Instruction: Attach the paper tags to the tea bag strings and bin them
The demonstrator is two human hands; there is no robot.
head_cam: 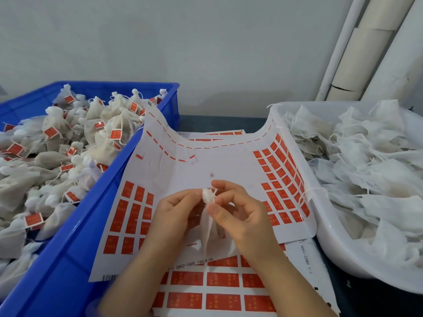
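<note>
Head camera looking down, and both hands meet just below the middle of the frame. The left hand has its fingers curled, pinching the gathered neck of a white tea bag. The right hand pinches the same neck from the other side, thumb forward, with the string poking up by the fingertips. The bag's body hangs down between the palms, over the sheet of red tags, which curls up at both sides. At nine o'clock, a blue bin heaped with tagged bags. At three o'clock, a white tub full of untagged bags — and a second tag sheet lies at six o'clock on the dark bench.
</note>
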